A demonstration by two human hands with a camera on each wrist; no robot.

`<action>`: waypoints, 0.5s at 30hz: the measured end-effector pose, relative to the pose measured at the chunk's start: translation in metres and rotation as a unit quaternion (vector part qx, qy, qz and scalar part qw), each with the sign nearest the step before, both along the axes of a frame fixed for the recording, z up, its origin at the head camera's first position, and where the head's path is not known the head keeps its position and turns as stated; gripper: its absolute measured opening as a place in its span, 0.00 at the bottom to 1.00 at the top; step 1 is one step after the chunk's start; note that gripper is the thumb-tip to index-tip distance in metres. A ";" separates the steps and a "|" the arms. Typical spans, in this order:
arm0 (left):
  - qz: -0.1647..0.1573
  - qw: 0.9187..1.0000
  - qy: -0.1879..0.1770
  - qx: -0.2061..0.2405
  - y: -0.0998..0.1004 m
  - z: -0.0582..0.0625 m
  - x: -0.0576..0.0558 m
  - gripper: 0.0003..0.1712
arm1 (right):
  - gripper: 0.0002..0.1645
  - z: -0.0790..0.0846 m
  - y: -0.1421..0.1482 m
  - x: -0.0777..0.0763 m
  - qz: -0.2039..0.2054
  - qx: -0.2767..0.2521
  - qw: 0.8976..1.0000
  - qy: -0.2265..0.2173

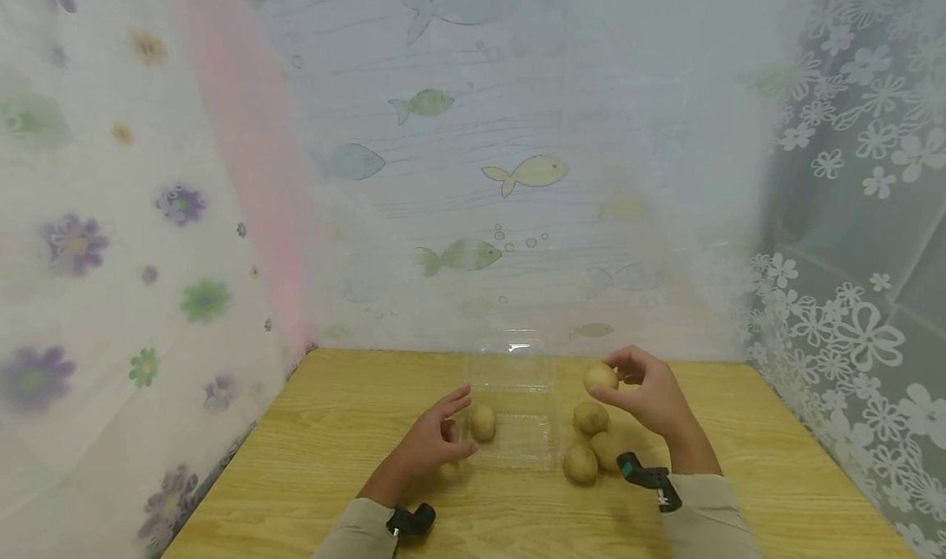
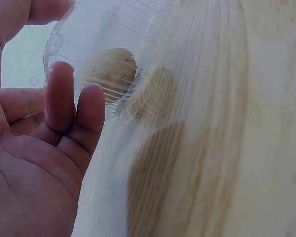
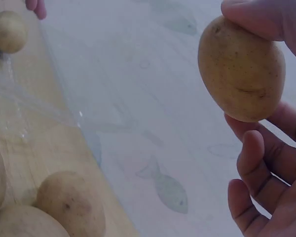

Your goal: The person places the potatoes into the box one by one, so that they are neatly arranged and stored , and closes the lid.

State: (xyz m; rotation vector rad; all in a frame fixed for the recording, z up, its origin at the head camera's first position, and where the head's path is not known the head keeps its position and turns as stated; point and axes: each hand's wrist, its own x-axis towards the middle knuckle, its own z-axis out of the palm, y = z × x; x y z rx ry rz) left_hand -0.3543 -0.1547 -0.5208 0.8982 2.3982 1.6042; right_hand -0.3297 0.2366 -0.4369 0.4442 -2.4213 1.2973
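Observation:
A clear plastic clamshell container [image 1: 523,460] lies with its lid [image 1: 510,366] raised at the back. One potato [image 1: 484,423] sits inside at the left; it shows through the ribbed wall in the left wrist view. My left hand [image 1: 432,440] is at the container's left side, fingers loosely bent; whether the fingertips [image 2: 91,94] touch the wall I cannot tell. To the right of the container, my right hand [image 1: 650,395] pinches a potato [image 3: 241,69] between thumb and fingers, raised over the table. Below it, three potatoes [image 1: 590,419] are grouped beside the container.
The wooden table [image 1: 332,428] reaches back to a hanging sheet printed with fish [image 1: 528,171]. Flowered curtains [image 1: 81,247] close in the left and right sides. A black camera mount is strapped to each wrist.

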 end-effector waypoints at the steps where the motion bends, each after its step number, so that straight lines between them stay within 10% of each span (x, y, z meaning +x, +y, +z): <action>1: 0.000 1.000 0.001 0.000 0.000 0.000 0.000 0.50 | 0.21 0.000 -0.002 -0.001 0.000 -0.005 1.000 0.004; 15: -0.003 1.000 0.011 0.000 -0.002 -0.002 -0.004 0.51 | 0.22 -0.007 -0.033 -0.007 0.000 -0.013 1.000 0.003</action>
